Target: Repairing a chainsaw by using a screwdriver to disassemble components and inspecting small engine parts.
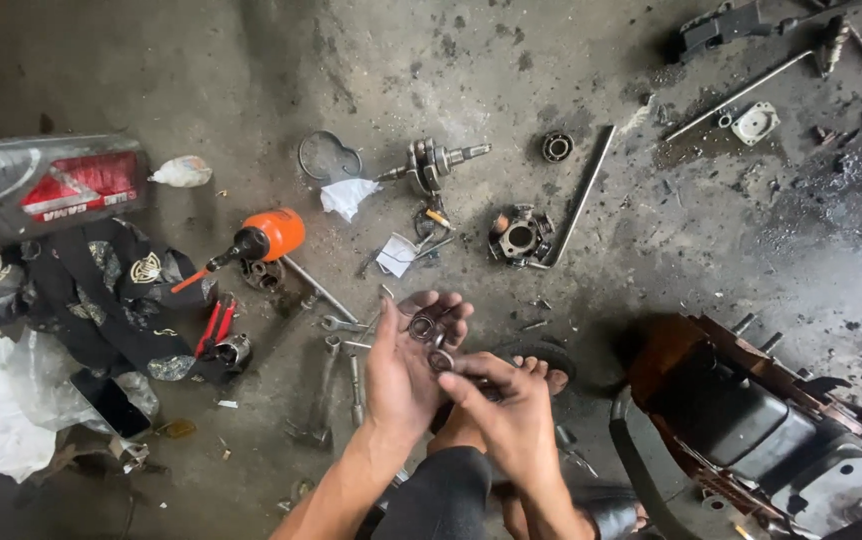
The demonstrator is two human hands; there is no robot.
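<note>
My left hand is held palm up over the concrete floor, cupping a few small metal rings and washers on its fingers. My right hand reaches across to it, its fingertips pinching a small ring at the left palm. Both hands are greasy. My knee and a sandalled foot lie just beneath them.
Spanners lie on the floor left of my hands. An orange oil can, a crankshaft, a bearing, a long rod and a small engine part sit beyond. An open engine case stands at right; cloth and a tail-light unit at left.
</note>
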